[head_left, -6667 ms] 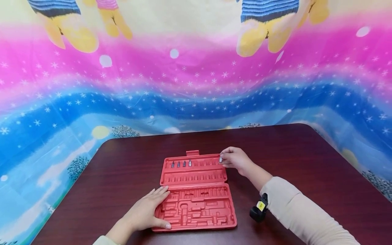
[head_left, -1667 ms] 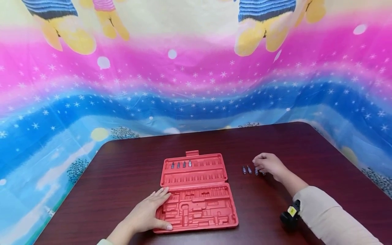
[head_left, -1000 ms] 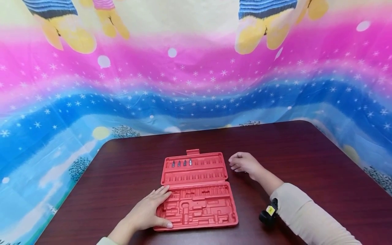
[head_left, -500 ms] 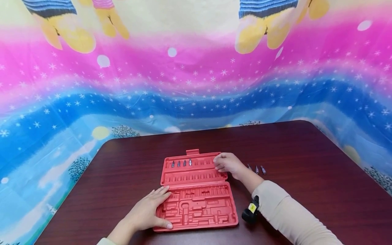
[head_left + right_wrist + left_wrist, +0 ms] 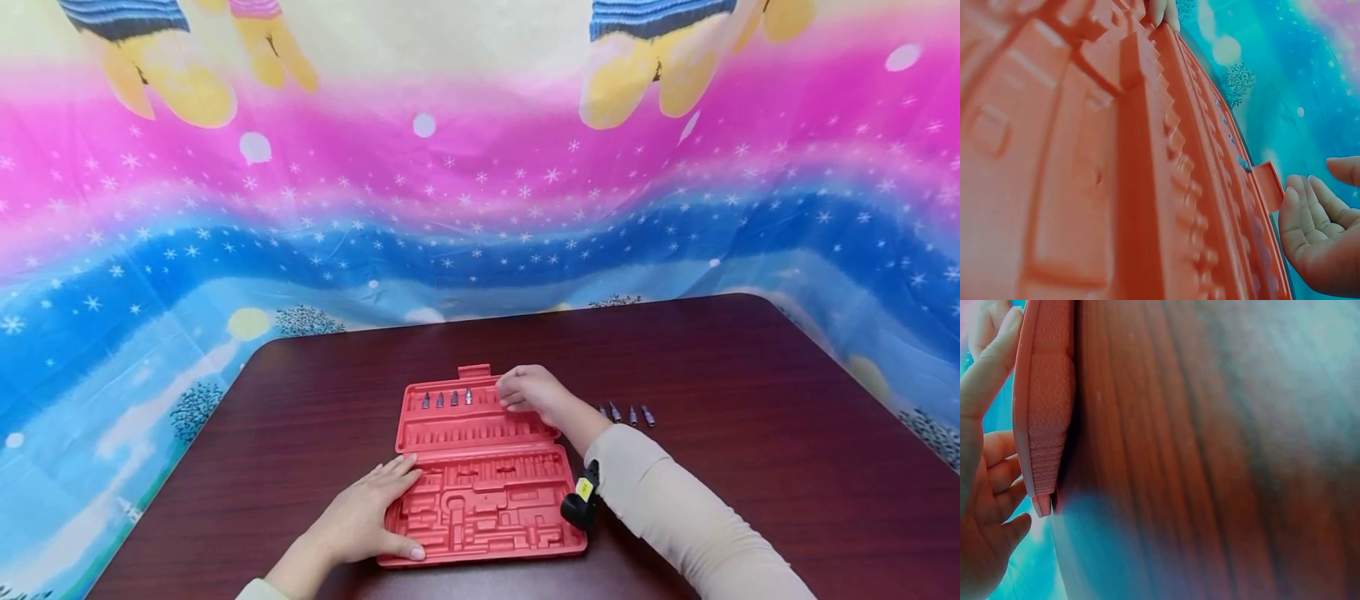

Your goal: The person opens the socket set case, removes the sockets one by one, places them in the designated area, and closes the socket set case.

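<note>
- The case (image 5: 480, 527) lies on the table (image 5: 720, 367).
- Four bits (image 5: 454, 399) are in its far-left part.
- Other bits (image 5: 633, 416) lie right of it.
- Behind the table is the cloth (image 5: 480, 208).

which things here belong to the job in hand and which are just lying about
Seem part of the job:
- red case, open
- four bits in it
- loose bits beside it
- left hand, on its edge
- right hand, at its upper half

Just there:
- dark table
- patterned cloth behind

left hand (image 5: 360, 514): fingers extended | right hand (image 5: 536, 392): fingers loosely curled
</note>
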The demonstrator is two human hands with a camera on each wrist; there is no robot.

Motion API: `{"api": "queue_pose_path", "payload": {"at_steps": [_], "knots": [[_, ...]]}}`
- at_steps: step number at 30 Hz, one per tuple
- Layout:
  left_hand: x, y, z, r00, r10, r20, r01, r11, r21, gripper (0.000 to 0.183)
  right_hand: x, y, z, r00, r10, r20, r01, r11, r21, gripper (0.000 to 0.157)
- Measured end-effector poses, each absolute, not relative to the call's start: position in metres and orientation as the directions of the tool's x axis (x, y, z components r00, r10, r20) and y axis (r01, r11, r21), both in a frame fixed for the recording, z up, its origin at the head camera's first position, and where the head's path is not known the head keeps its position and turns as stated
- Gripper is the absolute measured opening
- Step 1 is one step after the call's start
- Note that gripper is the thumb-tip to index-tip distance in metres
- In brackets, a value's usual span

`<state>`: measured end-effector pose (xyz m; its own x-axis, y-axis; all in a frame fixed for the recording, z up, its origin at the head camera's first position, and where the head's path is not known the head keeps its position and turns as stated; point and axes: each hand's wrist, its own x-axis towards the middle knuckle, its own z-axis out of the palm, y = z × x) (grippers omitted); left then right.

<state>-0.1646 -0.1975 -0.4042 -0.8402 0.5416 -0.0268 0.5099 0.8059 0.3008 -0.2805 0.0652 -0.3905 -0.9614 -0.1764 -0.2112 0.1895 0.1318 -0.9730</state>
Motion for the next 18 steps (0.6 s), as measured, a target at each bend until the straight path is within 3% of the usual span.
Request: {"api": "queue_pose_path", "payload": {"at_steps": [18], "knots": [[-0.165,-0.196,-0.407,-0.847,0.529,-0.044,0.496,0.818,0.293,0.099,-0.311,0.037,-0.395,-0.940,-0.246,-0.238,0.192,0.197,-0.961,0.020]]}}
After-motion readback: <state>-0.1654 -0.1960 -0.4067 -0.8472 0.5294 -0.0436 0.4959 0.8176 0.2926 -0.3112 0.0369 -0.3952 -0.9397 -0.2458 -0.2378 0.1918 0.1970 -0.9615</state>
